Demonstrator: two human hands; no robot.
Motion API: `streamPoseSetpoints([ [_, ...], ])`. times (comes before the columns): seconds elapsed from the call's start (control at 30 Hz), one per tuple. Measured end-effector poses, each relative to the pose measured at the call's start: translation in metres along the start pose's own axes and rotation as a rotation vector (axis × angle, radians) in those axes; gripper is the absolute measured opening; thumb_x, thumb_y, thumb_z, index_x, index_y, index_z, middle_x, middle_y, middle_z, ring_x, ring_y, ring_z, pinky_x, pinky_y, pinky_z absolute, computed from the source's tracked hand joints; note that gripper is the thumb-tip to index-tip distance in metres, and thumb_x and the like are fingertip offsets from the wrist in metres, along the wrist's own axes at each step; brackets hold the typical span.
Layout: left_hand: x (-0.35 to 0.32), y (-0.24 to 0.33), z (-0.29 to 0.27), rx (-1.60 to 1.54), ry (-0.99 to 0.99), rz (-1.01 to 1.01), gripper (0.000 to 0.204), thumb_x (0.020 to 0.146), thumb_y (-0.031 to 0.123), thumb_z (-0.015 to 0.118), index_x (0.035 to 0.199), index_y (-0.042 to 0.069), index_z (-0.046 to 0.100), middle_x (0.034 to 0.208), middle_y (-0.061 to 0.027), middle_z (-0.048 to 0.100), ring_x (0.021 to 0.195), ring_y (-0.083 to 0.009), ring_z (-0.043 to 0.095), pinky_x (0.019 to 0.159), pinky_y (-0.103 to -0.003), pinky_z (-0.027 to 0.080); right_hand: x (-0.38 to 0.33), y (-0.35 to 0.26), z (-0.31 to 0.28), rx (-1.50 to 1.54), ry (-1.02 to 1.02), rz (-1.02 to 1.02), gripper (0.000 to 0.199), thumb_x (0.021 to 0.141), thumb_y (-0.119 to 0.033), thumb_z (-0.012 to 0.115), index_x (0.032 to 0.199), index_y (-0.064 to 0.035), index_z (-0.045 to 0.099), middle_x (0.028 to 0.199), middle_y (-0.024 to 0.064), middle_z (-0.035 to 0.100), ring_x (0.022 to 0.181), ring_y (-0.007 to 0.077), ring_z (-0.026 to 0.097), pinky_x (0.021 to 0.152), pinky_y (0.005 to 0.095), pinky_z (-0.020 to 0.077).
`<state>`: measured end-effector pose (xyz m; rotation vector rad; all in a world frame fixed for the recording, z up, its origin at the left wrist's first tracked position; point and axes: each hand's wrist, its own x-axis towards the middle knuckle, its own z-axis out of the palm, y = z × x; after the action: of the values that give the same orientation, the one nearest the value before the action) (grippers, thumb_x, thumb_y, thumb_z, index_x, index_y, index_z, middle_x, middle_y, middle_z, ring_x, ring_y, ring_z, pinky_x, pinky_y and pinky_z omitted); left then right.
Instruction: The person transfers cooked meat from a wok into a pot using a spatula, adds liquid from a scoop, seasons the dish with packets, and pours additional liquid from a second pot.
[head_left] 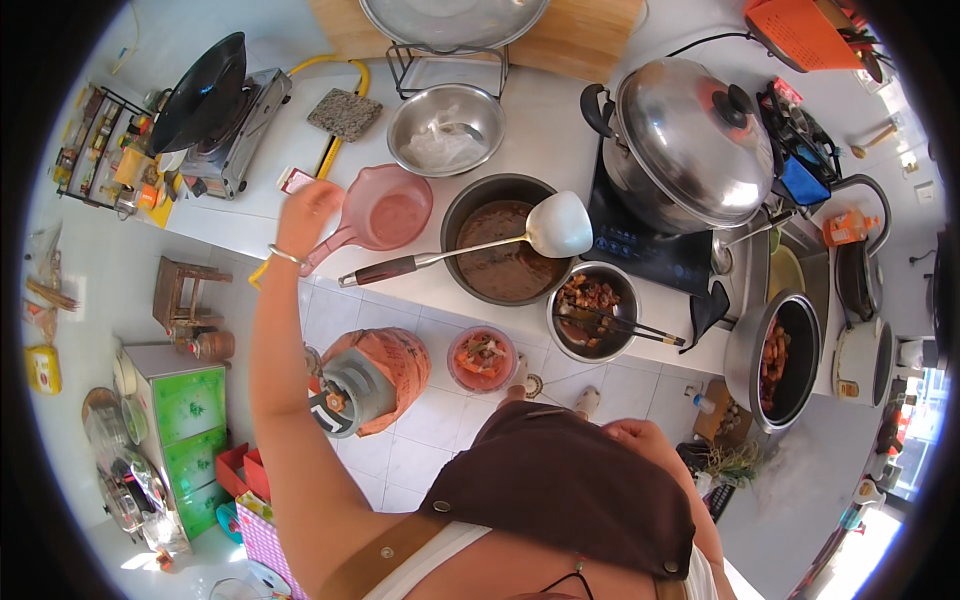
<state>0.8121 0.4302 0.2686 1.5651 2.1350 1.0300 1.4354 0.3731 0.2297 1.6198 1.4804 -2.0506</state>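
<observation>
Translucent pink plastic scoop (385, 212), long-handled, in left hand (305, 215).

The scene was brightly lit by daylight, strongest at the lower right, where the floor (850, 540) washed out to white. Glare sat on the pot lid (690, 140) and the white counter (545, 130), with only soft, short shadows. Fisheye distortion bent straight edges toward the black rim; the centre stayed sharp, the margins slightly soft.
</observation>
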Motion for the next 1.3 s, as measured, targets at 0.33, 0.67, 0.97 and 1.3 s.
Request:
streamPoseSetpoints([
  [0.33, -0.075, 0.064, 0.055, 0.503, -0.416, 0.280, 0.035, 0.064, 0.021, 0.075, 0.091, 0.005, 0.059, 0.083, -0.0148, 0.060, 0.081, -0.0343, 0.058, 0.071, -0.043, 0.046, 0.017, -0.028, 0.012, -0.229, 0.041, -0.210, 0.027, 0.088, -0.024, 0.062, 0.103, -0.0017, 0.065, 0.092, 0.0108, 0.068, 0.084, 0.0183, 0.065, 0.077, 0.0297, 0.0495],
  [0.67, -0.116, 0.102, 0.057, 0.239, -0.328, 0.272, 0.026, 0.068, 0.012, 0.071, 0.089, 0.003, 0.060, 0.080, -0.0170, 0.060, 0.076, -0.0370, 0.058, 0.067, -0.042, 0.046, 0.008, -0.004, 0.000, -0.334, 0.089, -0.290, 0.030, 0.087, -0.031, 0.059, 0.098, -0.0040, 0.064, 0.093, 0.0141, 0.067, 0.087, 0.0284, 0.064, 0.077, 0.0354, 0.0489],
  [0.97, -0.123, 0.266, 0.150, -0.217, -0.704, 0.095, 0.027, 0.074, 0.009, 0.066, 0.097, -0.002, 0.059, 0.075, -0.0114, 0.058, 0.067, -0.0217, 0.058, 0.063, -0.032, 0.046, -0.013, 0.021, -0.037, -0.398, 0.066, -0.360, 0.032, 0.090, -0.030, 0.057, 0.107, -0.0043, 0.062, 0.099, 0.0139, 0.066, 0.093, 0.0277, 0.063, 0.081, 0.0357, 0.0483],
  [1.3, -0.084, 0.421, 0.400, 0.132, -0.778, 0.135, 0.018, 0.078, 0.012, 0.056, 0.079, -0.005, 0.060, 0.073, -0.0221, 0.062, 0.072, -0.0367, 0.062, 0.065, -0.043, 0.048, -0.057, 0.117, -0.133, -0.168, 0.188, -0.381, 0.034, 0.087, -0.024, 0.063, 0.108, 0.0024, 0.061, 0.099, 0.0172, 0.066, 0.092, 0.0265, 0.064, 0.081, 0.0336, 0.0491],
])
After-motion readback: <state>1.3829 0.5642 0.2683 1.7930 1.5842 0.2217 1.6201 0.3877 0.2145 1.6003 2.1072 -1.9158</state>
